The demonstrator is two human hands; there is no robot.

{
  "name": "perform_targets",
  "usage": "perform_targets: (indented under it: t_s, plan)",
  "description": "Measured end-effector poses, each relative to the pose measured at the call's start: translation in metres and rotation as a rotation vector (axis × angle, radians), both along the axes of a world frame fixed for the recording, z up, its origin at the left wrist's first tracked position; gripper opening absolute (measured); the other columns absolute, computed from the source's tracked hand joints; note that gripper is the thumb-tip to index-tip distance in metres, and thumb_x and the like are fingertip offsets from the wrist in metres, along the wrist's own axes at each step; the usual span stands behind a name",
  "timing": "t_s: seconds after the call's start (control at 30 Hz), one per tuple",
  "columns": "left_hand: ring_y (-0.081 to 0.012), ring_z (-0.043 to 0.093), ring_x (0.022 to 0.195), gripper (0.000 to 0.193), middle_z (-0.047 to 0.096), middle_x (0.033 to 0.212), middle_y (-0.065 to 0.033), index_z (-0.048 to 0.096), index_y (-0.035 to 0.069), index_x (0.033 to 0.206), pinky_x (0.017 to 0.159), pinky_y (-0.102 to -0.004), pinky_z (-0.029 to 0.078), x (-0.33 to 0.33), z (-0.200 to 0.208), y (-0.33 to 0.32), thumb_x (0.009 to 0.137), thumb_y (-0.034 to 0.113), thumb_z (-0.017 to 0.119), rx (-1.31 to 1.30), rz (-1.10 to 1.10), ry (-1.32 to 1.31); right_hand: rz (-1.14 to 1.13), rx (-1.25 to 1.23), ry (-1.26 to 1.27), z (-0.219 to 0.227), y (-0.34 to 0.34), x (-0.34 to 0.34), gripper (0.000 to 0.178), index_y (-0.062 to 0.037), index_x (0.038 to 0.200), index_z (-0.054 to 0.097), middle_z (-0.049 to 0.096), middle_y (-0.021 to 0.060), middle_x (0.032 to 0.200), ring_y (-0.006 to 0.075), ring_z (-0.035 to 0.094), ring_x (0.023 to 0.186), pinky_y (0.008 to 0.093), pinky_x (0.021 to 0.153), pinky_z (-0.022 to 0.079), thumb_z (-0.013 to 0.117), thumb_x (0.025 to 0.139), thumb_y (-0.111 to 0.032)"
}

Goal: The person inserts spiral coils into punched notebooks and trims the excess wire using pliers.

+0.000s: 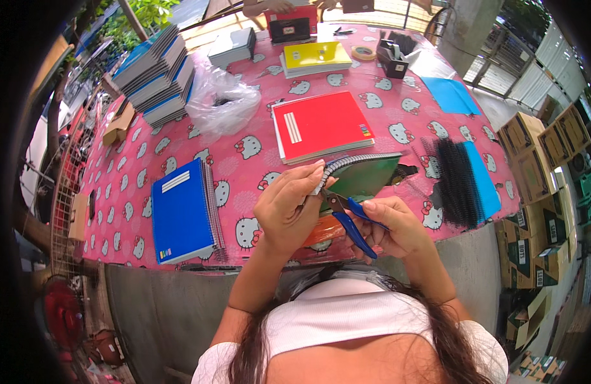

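Observation:
My left hand (287, 203) is closed round one end of a spiral notebook (367, 178) with a green cover, tilted up above the table's near edge. Black coil binding (356, 160) runs along its upper edge. In my right hand (401, 224) is a pair of wire cutters (354, 232) with blue handles. Their metal jaws are at the coil end beside my left fingers; whether they touch the wire I cannot tell. Just beyond the notebook lies a stack with a red cover (324, 125). Something orange (327, 230) shows below the notebook.
Blue spiral notebooks (180, 211) lie at left, behind them a tall notebook stack (151, 80) and plastic bag (222, 105). Black coils (458, 182) are on the right. Farther back are a yellow-covered stack (316, 56), tape roll (364, 52) and another person's hands (279, 6).

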State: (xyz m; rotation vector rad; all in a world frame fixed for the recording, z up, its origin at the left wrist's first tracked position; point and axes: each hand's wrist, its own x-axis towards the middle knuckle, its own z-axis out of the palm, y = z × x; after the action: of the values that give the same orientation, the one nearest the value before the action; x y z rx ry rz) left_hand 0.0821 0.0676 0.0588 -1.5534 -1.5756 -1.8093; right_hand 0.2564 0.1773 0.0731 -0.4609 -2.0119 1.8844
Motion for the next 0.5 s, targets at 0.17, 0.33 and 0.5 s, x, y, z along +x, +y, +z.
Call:
perform_targets:
  t_s: [0.17,0.33,0.5]
  plan:
    - [-0.0174,0.065,0.081,0.018,0.068,0.100,-0.0185,0.052,0.002,0.082,0.074,-0.0278,0.055,-0.036,0.021,-0.045,0.083,-0.002,0.069,0.078,0.420,-0.303,-0.067,0.244,0.039,-0.060,0.020,0.012,0.033,0.0006,0.115,0.062,0.063,0.0142,0.109,0.0219,0.061,0.097,0.0323,0.082,0.049,0.062,0.090,-0.020]
    - [-0.0174,0.062,0.085,0.017,0.065,0.095,-0.0188,0.046,0.005,0.091,0.076,-0.0324,0.054,-0.137,-0.021,-0.186,0.091,0.003,0.062,0.741,0.503,-0.655,-0.171,1.173,-0.266,-0.154,0.065,0.074,0.041,-0.0012,0.113,0.062,0.058,0.0194,0.119,0.0335,0.057,0.109,0.0388,0.095,0.044,0.073,0.077,-0.014]
    - [-0.0205,0.062,0.081,0.023,0.062,0.090,-0.0114,0.050,0.001,0.092,0.070,-0.0328,0.052,-0.172,-0.107,-0.271,0.087,0.012,0.070,0.596,1.074,-0.847,-0.199,0.907,-0.089,-0.159,0.121,0.034,0.032,-0.0006,0.099,0.064,0.056,0.0220,0.123,0.0381,0.055,0.111,0.0436,0.095,0.042,0.075,0.075,-0.017]
